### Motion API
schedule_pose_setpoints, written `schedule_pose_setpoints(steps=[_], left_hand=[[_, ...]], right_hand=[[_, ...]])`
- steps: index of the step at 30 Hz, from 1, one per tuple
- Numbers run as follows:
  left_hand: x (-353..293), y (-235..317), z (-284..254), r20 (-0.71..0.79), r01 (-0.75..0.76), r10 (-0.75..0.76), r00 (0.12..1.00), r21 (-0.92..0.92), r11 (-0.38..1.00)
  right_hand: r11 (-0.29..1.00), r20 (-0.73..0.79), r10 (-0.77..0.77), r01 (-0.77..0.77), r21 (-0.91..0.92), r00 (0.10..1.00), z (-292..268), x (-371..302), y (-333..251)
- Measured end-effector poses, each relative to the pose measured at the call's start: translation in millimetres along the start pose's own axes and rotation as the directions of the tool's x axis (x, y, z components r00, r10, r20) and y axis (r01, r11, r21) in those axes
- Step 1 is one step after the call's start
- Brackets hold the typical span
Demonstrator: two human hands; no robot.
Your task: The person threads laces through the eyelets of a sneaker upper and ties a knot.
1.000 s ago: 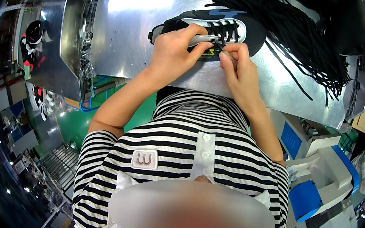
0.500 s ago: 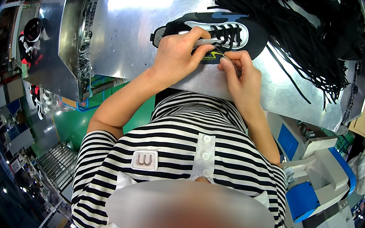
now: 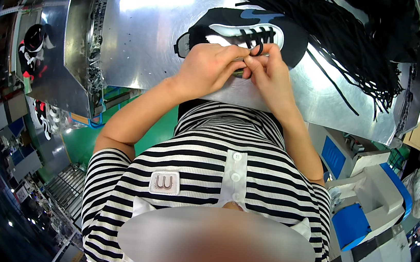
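Note:
A black shoe upper (image 3: 296, 43) lies on its side on the metal worktop, its heel loop to the left. It has a blue curved mark on its far side and a white inner edge along the lacing. A black shoelace (image 3: 262, 36) crosses the opening in several rows. Over the shoe's near side, my left hand (image 3: 208, 67) is closed in a pinch, with its fingertips against those of my right hand (image 3: 272, 78). A loop of the lace runs to my right fingers, which pinch it. What the left fingertips hold is hidden.
A large bundle of loose black laces (image 3: 353, 59) spreads over the worktop (image 3: 142, 45) at the far right. A raised metal edge (image 3: 79, 28) bounds the left side. Below right stands a grey and blue machine (image 3: 362, 200). Dark items lie at the far left corner.
My right hand has moved left and slightly up until its fingertips meet my left ones. The shoe's near side is now mostly covered, and a lace loop shows at the right fingers.

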State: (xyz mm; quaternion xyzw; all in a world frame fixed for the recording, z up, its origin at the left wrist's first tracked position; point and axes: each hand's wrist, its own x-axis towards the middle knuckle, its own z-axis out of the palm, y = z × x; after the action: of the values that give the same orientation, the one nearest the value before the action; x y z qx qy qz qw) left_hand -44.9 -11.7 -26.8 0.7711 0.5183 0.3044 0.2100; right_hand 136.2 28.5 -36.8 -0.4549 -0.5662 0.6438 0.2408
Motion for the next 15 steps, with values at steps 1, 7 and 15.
schedule_pose_setpoints(steps=[1, 7, 15], left_hand=[[-2.0, 0.0, 0.2, 0.014, 0.029, -0.029, 0.999, -0.021, 0.999], [-3.0, 3.4, -1.8, 0.176, 0.279, -0.239, 0.955, -0.259, 0.925], [13.5, 4.0, -22.5, 0.467, 0.505, -0.39, 0.794, -0.149, 0.85]], right_hand=[[0.995, 0.038, -0.013, 0.017, -0.095, 0.999, -5.5, -2.9, 1.8], [0.989, -0.039, -0.088, 0.082, -0.121, 0.995, -61.3, -10.9, -17.2], [0.955, -0.274, -0.163, 0.221, 0.197, 0.948, -33.2, 31.0, 13.9]])
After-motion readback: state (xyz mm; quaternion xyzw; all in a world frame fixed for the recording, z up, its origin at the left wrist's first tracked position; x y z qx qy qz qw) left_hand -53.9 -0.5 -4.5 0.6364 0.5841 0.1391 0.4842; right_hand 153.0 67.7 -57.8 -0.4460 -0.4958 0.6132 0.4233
